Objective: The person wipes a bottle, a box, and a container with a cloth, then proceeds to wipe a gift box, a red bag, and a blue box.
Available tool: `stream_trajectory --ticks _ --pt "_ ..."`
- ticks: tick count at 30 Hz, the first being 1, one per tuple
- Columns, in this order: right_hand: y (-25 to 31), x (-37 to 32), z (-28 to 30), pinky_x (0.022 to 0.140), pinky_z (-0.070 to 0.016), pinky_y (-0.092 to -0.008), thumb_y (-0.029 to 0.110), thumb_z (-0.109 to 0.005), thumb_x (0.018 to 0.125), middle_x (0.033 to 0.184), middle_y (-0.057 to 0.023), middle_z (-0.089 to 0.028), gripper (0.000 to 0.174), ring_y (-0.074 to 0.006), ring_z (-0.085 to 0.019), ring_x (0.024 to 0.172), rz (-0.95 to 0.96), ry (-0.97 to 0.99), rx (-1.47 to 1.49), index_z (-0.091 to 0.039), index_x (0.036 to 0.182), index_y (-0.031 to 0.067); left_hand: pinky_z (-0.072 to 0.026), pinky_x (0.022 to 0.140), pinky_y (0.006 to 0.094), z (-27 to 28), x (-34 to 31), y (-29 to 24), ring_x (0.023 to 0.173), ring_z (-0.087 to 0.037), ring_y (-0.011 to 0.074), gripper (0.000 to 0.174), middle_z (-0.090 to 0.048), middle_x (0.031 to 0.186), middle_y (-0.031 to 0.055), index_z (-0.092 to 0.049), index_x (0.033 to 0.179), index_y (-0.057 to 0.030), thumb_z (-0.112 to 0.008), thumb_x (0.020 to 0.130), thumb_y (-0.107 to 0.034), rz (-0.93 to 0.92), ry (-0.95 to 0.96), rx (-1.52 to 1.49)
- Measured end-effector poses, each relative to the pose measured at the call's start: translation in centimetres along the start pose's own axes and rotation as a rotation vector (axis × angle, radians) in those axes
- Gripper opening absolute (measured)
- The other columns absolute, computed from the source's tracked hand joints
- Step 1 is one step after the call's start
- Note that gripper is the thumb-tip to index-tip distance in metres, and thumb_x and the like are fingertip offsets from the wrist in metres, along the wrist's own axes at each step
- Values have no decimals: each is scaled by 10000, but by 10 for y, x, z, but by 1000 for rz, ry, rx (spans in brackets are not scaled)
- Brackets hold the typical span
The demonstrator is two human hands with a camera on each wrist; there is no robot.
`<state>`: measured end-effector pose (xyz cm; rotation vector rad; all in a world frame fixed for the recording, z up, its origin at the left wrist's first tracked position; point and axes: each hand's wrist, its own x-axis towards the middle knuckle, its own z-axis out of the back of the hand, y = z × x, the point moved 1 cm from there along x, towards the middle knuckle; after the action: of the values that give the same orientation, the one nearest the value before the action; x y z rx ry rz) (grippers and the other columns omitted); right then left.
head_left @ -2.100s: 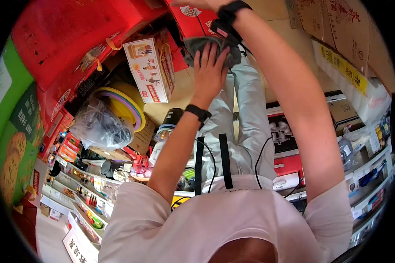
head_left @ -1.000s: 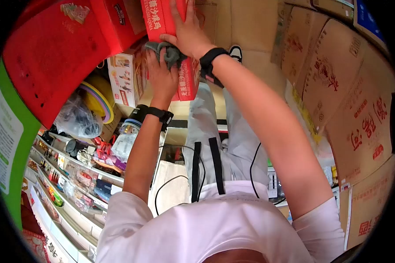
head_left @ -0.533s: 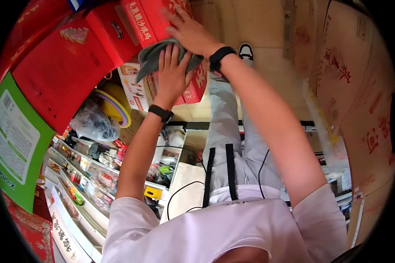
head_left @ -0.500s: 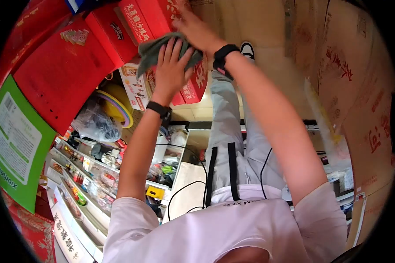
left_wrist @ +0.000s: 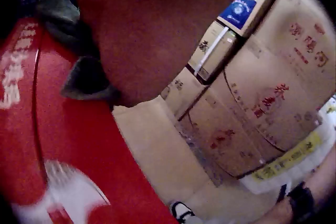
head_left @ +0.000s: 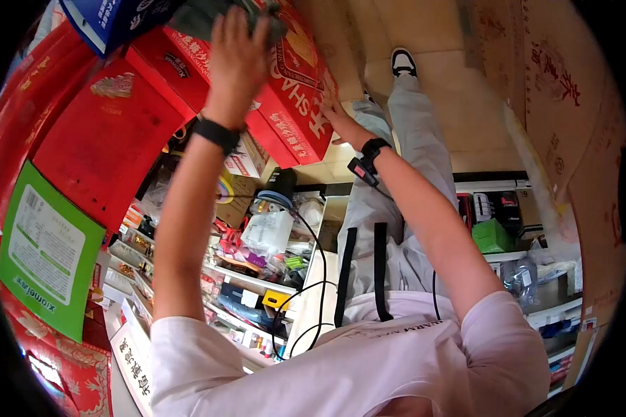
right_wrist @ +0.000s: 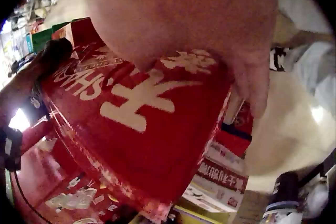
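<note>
A large red carton (head_left: 285, 111) with white and yellow lettering lies at the upper middle of the head view. My left hand (head_left: 236, 62) presses a dark grey-green cloth (head_left: 195, 19) on its far part, fingers extended over the cloth. Folds of that cloth (left_wrist: 86, 79) show beside the hand on the red surface in the left wrist view. My right hand (head_left: 339, 119) holds the carton's near right edge, fingers on its face and thumb at the side. In the right wrist view the right hand (right_wrist: 184, 14) covers part of the lettered end.
Red boxes (head_left: 111, 118), a blue box (head_left: 115, 21) and a green box (head_left: 49, 250) stand at the left. Brown cartons (head_left: 556, 104) are stacked at the right. Shelves of small goods (head_left: 257, 278) lie near my legs. A black cable (head_left: 320, 243) hangs before me.
My left hand has moved up and left with the cloth. The right hand has come from the carton's top to its near right edge. The view has shifted, showing more of the carton.
</note>
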<state>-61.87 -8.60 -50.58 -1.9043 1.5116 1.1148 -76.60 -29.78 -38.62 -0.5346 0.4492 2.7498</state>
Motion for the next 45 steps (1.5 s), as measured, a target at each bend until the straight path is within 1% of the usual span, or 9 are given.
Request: stream_trajectory --ticks 8,13,16,21,22,27,30,34,45 --pt "7 9 13 936 -483 -414 447 -392 1024 1355 -95 -529 538 -246 -527 1194 198 -235 364 -411 1492 181 -407 989 401 -9 -124 -160 1122 -572 257 466 -645 1086 138 -555 1334 -96 -575 874 -169 -37 362 -521" --pt "61 -10 36 1036 -406 -444 554 -455 1006 1455 -110 -460 683 -261 -460 1307 196 -467 257 -391 1496 82 -449 931 383 -6 -146 -148 1042 -591 215 620 -631 1020 59 -512 1425 -178 -665 825 -197 98 34 -661" --pt "117 -21 10 1015 -427 -413 525 -493 1005 1419 -107 -497 674 -263 -489 1288 572 -476 -109 -393 1496 74 -433 977 426 -10 -167 -150 1102 -575 280 575 -624 1195 106 -552 1349 -154 -703 795 -190 252 98 -763" --pt "179 -32 -70 1029 -426 -412 439 -571 991 1424 -217 -521 622 -351 -505 1307 1128 -485 -601 -440 1445 34 -389 1037 497 -44 -200 -175 1194 -500 455 500 -373 1529 271 -487 1242 -41 -674 778 -47 814 -326 -998" --pt "187 -17 -75 1193 -255 -451 249 -669 929 1599 -264 -159 892 -423 -251 1450 1045 -313 -678 -100 1590 61 -381 1055 477 -43 -198 -173 1230 -490 458 557 -376 1507 312 -422 1320 -14 -622 801 -15 846 -421 -977" --pt "195 4 -127 1166 -293 -434 218 -579 988 1534 -233 -345 723 -386 -363 1402 1140 -431 -735 -187 1573 59 -395 1065 442 -59 -214 -180 1260 -506 451 703 -430 1470 299 -314 1469 11 -538 803 19 1318 -347 -1429" --pt "189 27 -111 1129 -335 -419 250 -509 1031 1426 -235 -481 571 -372 -453 1329 1206 -596 -739 -316 1525 38 -368 1106 401 -43 -218 -150 1334 -474 393 855 -406 1519 234 -217 1576 -46 -489 770 42 1093 -253 -1869" --pt "192 15 -110 1067 -394 -404 330 -439 1066 1307 -227 -582 488 -336 -542 1235 1075 -546 -636 -444 1418 -10 -248 1197 381 -60 -220 -153 1501 -243 346 872 -229 1617 218 -217 1575 -65 -569 779 4 801 -344 -1744" --pt "207 -8 -58 1035 -427 -391 386 -579 1008 1284 -211 -606 560 -312 -574 1182 1148 -659 -869 -477 1369 -30 -245 1205 466 -58 -130 -114 1484 -237 392 858 -161 1631 221 -177 1576 -64 -660 874 -159 549 -477 -1464"
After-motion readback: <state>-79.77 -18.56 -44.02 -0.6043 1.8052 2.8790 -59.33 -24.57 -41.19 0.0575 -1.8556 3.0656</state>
